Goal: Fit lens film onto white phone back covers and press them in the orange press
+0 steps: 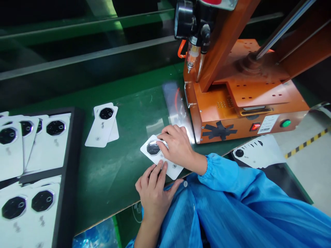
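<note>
A white phone back cover (173, 169) with a black octagonal camera area lies at an angle near the table's front edge. My right hand (178, 146) is closed over its far right side, the thumb at the camera window and the other fingers curled along the far edge. From the near side, my left hand (154, 191) touches the cover's lower edge with its fingertips; its fingers are stretched and the thumb is spread away. Whatever is under my right palm is hidden. Two more overlapping phone back covers (99, 132) lie to the left on the green tabletop (113, 172).
On the left, a black divided tray (68, 165) holds several overlapping white covers. An orange press machine (214, 117) with a pressure gauge (184, 19) stands at the back right. Several fanned covers (267, 151) lie on a dark surface to the right, below the machine.
</note>
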`<state>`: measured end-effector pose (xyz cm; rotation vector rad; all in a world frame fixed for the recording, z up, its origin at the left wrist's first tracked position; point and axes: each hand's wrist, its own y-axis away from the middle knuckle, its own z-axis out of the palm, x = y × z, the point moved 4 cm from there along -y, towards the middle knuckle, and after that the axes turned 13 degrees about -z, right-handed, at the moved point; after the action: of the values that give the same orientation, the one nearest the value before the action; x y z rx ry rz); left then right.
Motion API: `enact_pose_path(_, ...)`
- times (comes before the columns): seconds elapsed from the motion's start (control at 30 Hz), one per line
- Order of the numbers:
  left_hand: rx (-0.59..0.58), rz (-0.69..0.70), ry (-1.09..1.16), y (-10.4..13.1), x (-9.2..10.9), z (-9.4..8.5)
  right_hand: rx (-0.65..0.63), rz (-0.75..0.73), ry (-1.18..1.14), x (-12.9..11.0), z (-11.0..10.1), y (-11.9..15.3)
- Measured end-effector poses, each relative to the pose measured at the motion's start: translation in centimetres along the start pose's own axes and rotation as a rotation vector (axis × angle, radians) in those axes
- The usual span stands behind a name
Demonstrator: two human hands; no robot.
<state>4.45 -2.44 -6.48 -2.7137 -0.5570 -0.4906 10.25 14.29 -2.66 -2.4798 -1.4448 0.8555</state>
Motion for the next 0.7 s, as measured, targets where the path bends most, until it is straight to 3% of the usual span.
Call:
enact_pose_path(0.1, 0.048, 0.024, -0.005, -0.1, 0.2, -0.2, -0.021, -0.088, 0.012, -0.7, -2.2, 1.2)
enact_pose_path(0.2, 0.098, 0.047, 0.007, -0.2, 0.3, -0.4, -0.197, -0.22, -0.074, -1.4, -4.1, 3.5)
enact_pose_path(0.3, 0.111, 0.068, 0.005, -0.2, 0.3, -0.5, -0.39, -0.316, -0.143, -1.6, -4.8, 6.5)
enact_pose_path(0.37, 0.13, 0.092, 0.006, -0.1, 0.3, -0.7, -0.441, -0.369, -0.113, -1.6, -4.6, 8.2)
enact_pose_path(0.47, 0.146, 0.112, 0.019, -0.1, 0.3, -1.1, -0.398, -0.426, -0.016, -1.7, -3.8, 9.6)
enact_pose_path(0.7, 0.057, 0.134, 0.095, -0.2, -1.0, -1.9, -0.106, -0.576, 0.128, -1.5, -4.1, 9.0)
